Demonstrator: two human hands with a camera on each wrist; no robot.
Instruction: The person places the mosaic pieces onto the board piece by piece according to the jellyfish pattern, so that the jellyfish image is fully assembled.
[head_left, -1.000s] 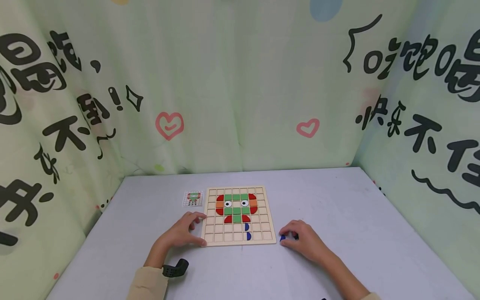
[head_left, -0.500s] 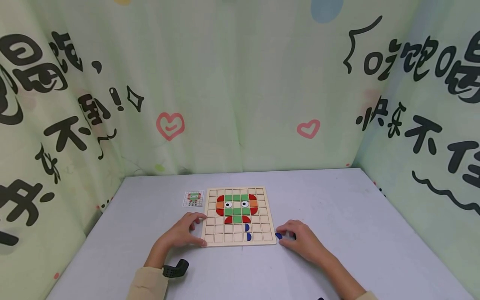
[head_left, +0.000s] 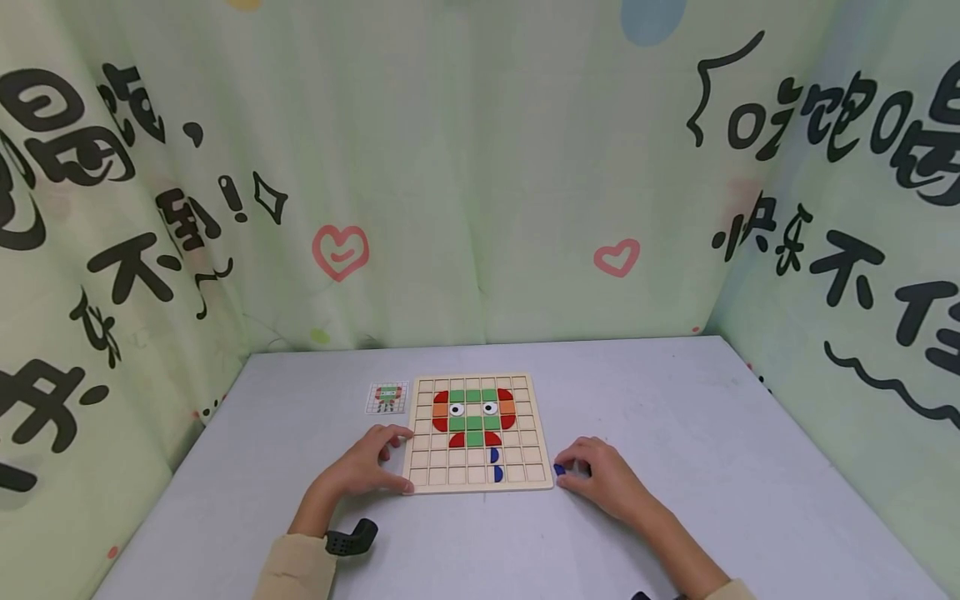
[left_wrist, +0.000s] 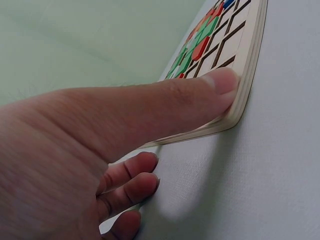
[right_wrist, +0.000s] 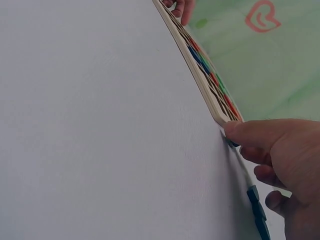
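Observation:
A square wooden grid board (head_left: 442, 477) lies on the table, bearing red, green and orange pieces and two round eye pieces. Two blue half-round pieces (head_left: 494, 455) sit lower on its grid. My left hand (head_left: 367, 461) rests at the board's left side, thumb pressing the near-left corner in the left wrist view and forefinger touching the edge higher up. Just off the board's near-right corner, my right hand (head_left: 606, 475) pinches a small blue piece (head_left: 559, 469) between thumb and forefinger. The fingertips cover most of that piece in the right wrist view.
A small picture card (head_left: 387, 398) with a green and red figure lies by the board's upper left. Several dark blue pieces (right_wrist: 257, 212) lie in a row on the table beneath my right hand. A printed curtain (head_left: 480, 208) surrounds the table's back and sides.
My right hand has shifted slightly left, closer to the board, and the blue piece has turned in its fingertips. The left hand and the board stay still.

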